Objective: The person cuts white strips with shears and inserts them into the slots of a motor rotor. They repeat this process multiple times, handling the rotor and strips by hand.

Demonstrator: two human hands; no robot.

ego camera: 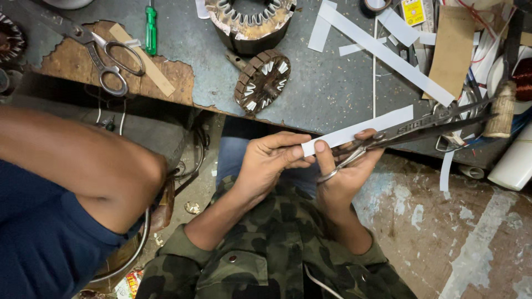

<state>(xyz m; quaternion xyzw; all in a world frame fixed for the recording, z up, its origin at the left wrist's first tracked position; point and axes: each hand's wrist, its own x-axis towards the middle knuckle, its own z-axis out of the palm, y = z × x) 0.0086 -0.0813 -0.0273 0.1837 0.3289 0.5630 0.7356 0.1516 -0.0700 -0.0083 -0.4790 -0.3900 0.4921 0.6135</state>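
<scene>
Scissors [102, 55] lie far left of the paper strip [357, 132] on the bench [332, 83], beside a green screwdriver [151, 30]; two rotor cores [261, 80] sit up-left of it. My left hand [271, 163] pinches the strip's near end between thumb and fingers. I judge the strip light, limp and easily creased, best gripped close to the cut. My right hand [343, 171] is curled through the shears [410, 130], whose blades lie just right of the strip, nearly shut.
</scene>
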